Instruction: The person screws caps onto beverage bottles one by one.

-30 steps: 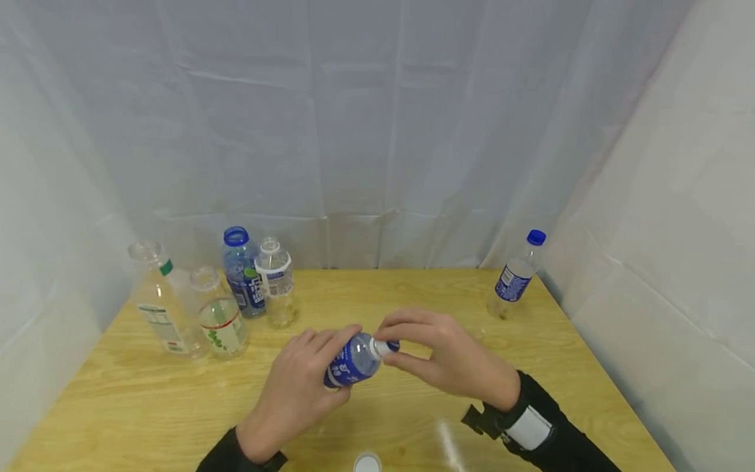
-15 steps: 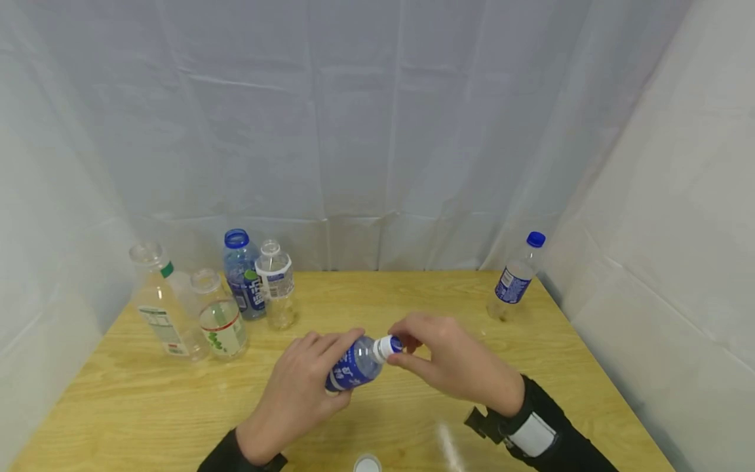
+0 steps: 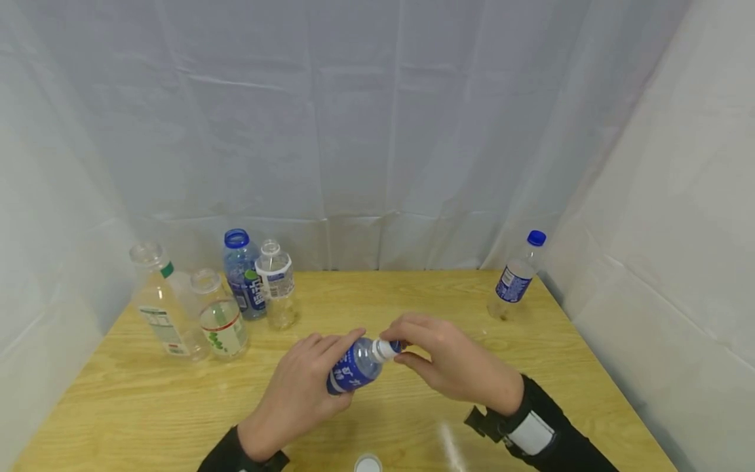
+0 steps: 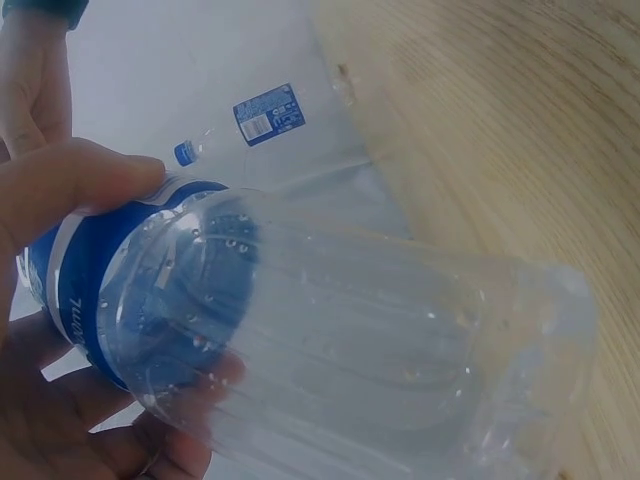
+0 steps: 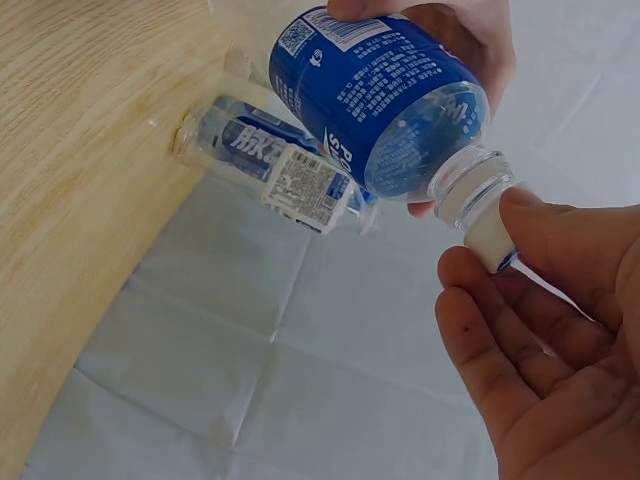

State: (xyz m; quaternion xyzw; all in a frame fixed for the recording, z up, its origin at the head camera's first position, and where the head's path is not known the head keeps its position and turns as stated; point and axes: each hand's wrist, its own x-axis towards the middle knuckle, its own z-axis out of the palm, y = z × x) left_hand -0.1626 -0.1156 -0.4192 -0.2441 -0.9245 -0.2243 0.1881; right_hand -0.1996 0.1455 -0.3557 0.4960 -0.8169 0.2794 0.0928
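A clear plastic bottle point(image 3: 352, 368) with a blue label is tilted over the table, its neck toward the right. My left hand point(image 3: 303, 387) grips it around the label; in the left wrist view the bare, ribbed lower part of the bottle point(image 4: 350, 330) sticks out past the fingers. At the neck, the thumb and fingers of my right hand point(image 3: 451, 357) pinch the white cap point(image 5: 488, 236), which has a blue top. The right wrist view shows the cap on the bottle mouth, in line with the neck.
At the left stand a large clear bottle point(image 3: 162, 321), a green-labelled bottle point(image 3: 221, 324), a blue bottle point(image 3: 243, 278) and a small clear bottle point(image 3: 277, 285), all uncapped. A blue-capped bottle point(image 3: 513, 278) stands back right. A white cap point(image 3: 368, 464) lies at the front edge.
My right fingers have shifted around the cap, letting it show more half a second ago and closing on it again now. The left hand and bottle have barely moved.
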